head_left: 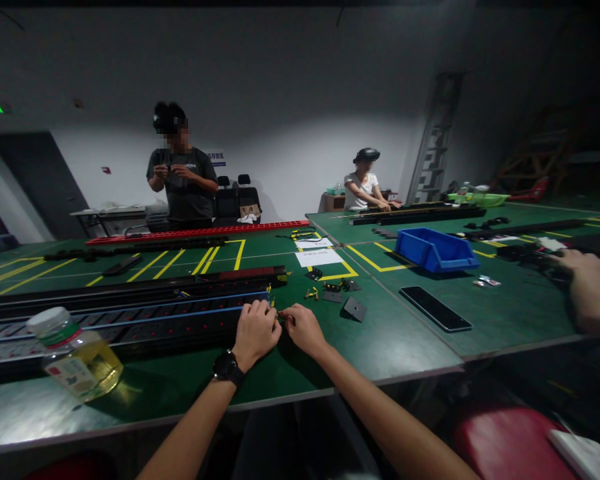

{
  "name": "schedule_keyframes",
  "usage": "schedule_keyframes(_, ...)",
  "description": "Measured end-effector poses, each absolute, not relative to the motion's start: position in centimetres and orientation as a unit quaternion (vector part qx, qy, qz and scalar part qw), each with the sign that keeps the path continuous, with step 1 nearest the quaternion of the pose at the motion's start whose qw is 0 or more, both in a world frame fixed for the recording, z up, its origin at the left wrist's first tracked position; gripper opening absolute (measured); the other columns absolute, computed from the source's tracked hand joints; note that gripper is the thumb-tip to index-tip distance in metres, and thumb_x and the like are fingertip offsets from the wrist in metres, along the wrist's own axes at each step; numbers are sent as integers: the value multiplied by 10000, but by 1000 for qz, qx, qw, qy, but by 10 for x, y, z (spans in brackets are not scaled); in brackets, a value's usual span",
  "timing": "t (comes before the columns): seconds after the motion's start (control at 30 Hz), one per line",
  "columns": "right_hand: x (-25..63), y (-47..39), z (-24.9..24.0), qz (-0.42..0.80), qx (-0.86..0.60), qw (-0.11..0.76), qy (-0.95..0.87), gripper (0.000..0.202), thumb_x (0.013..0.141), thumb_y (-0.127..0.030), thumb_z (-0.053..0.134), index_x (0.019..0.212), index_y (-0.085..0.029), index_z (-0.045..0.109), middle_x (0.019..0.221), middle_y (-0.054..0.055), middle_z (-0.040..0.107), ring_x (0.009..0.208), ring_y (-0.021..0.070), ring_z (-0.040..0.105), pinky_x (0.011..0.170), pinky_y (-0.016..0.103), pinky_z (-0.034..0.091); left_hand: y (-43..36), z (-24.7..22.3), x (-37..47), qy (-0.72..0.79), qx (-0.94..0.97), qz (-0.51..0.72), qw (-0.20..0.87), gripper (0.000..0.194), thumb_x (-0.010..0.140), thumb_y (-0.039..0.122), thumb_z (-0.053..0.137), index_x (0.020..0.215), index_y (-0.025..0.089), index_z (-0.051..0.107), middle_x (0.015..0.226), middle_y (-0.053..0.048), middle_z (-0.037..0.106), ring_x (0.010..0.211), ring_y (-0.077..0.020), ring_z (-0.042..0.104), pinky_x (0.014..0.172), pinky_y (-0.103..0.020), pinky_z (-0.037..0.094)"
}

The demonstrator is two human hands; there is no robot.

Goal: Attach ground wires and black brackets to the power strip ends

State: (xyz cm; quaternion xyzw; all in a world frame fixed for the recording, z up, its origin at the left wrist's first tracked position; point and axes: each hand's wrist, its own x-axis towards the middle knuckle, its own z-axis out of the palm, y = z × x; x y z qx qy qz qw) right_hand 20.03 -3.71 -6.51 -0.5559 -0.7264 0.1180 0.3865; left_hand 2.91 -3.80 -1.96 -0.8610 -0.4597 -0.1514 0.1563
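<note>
My left hand (257, 331), with a black watch on the wrist, is at the right end of a long black panel (160, 327) with red dots and blue edging strips. Its fingers are closed over the panel's end, beside yellow pieces (271, 299). Close against it, my right hand (303, 327) pinches with thumb and forefinger; whatever lies between the fingertips is too small to make out. Farther right lie several small black brackets (333, 287), a square black plate (355, 309) with a hole, and little yellow connectors (311, 293).
A tilted bottle of yellow liquid (83, 360) stands at the left. On the right are a phone (435, 308), a blue bin (436, 250) and another person's hand (583, 270). Across the green table, a person (183, 180) stands behind a red rail (200, 232); another person (363, 190) handles long strips.
</note>
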Motion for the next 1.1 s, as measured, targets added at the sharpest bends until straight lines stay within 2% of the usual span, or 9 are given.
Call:
schedule_keyframes(0.53,197,-41,-62,96,-576,375,-721,362,914,-33,565,1063,-231,829,1046,56,791,975,188,732,889,240,520,-35,-35,40,-483,-833,-195,189,140,946,238,588,944,186,718,986,-126,679,999,-313,584,831,-458,393)
schedule_keyframes(0.73,210,-51,-47,59,-606,379,-697,315,931,-97,563,1141,-210,768,1045,70,780,971,222,728,868,288,522,-36,-38,39,-475,-832,-208,199,97,920,259,630,911,196,703,976,-106,684,970,-296,583,821,-447,397)
schedule_keyframes(0.87,244,-75,-43,-9,-607,355,-711,279,966,-155,523,1099,-209,763,1089,99,763,1082,262,693,930,327,497,-36,-39,39,-476,-831,-217,192,80,906,261,641,881,201,688,960,-97,675,963,-288,581,825,-436,395)
schedule_keyframes(0.97,272,-95,-53,-25,-623,316,-715,269,992,-209,513,1104,-228,758,1008,64,774,950,228,729,822,294,498,-36,-39,39,-475,-830,-228,183,71,898,256,649,874,200,685,955,-94,672,958,-281,582,824,-426,393)
schedule_keyframes(1.1,290,-109,-69,1,-684,243,-688,341,1027,-268,520,1309,-255,712,885,35,797,824,228,763,687,286,462,-36,-39,38,-474,-828,-239,180,67,895,249,650,859,202,682,941,-93,673,934,-277,580,813,-424,394)
